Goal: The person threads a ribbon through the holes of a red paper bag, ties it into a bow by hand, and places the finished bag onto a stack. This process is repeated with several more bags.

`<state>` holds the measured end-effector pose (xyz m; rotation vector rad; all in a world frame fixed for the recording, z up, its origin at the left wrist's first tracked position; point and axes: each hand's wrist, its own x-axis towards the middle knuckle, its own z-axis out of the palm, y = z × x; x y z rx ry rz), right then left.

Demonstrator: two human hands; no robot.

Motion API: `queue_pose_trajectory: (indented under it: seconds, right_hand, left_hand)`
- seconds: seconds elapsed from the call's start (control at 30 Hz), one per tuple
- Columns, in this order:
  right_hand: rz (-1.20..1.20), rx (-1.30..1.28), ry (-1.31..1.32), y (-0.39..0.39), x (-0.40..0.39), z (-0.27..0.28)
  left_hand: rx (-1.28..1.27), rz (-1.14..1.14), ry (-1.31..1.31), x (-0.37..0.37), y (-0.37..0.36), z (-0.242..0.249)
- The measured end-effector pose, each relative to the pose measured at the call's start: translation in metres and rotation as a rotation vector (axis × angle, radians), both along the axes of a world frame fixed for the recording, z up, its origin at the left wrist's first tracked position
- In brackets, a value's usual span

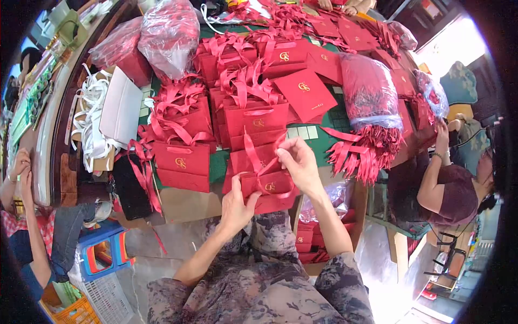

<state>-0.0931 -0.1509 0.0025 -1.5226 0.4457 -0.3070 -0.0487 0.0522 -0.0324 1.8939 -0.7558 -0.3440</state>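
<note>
A small red paper gift bag (pixel 276 203) with a gold logo lies at the table's near edge, in front of my body. My left hand (pixel 237 209) is closed on the bag's left side, thumb across its front. With thumb and forefinger, my right hand (pixel 298 163) pinches a red ribbon (pixel 251 148) above the bag's top edge. One ribbon end stands up between the hands, and a loop hangs over the bag's front. Just behind are rows of similar red bags (pixel 258 123) with ribbons on top.
A plastic-wrapped bundle of red ribbons (pixel 372 97) lies at the right. White cords (pixel 89 116) spill from a box at the left. A carton (pixel 353 216) below the table holds more red bags. Co-workers sit at the right (pixel 456 189) and left (pixel 32 237).
</note>
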Motion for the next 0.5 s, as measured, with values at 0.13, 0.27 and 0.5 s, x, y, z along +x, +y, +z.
queue_pose_trajectory:
  seconds: [0.13,0.27,0.5]
  right_hand:
    - [-0.216,-0.263,-0.088,-0.013,0.024,0.004]
    - [-0.197,-0.356,-0.065,-0.018,0.044,0.003]
    - [-0.303,-0.353,-0.206,-0.023,0.034,0.034]
  left_hand:
    - [0.119,-0.117,0.025,-0.003,0.007,0.002]
    - [0.181,-0.187,-0.008,0.002,0.007,0.012]
    - [-0.356,0.030,0.048,0.049,-0.022,0.042]
